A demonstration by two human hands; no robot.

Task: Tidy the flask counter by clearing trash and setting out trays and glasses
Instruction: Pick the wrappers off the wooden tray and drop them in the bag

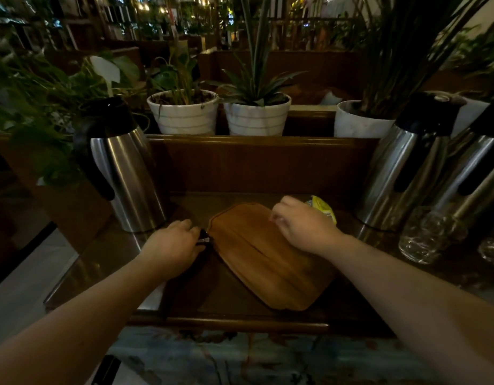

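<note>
Both hands are over the counter (106, 254) in the lower middle of the frame. The left hand (172, 244) lies at the left edge of a wooden tray (265, 257), its fingers curled down around a small dark object (204, 238) that touches the tray's rim; what that object is cannot be told. The right hand (301, 225) hovers over the tray's upper right corner with fingers loosely bent and apart, gripping nothing that can be seen. Just beyond its knuckles lies a crumpled yellow wrapper (323, 208), partly hidden by the hand; any print on it is too blurred to read. The tray lies flat, angled from upper left to lower right.

A steel flask (123, 168) with a black handle stands at the left, and two more flasks (407, 168) stand at the right. No brand shows on any of them. Clear glasses (426, 234) stand at the right edge, just in front of the right flasks. Potted plants (184, 112) line the ledge across the upper frame.
</note>
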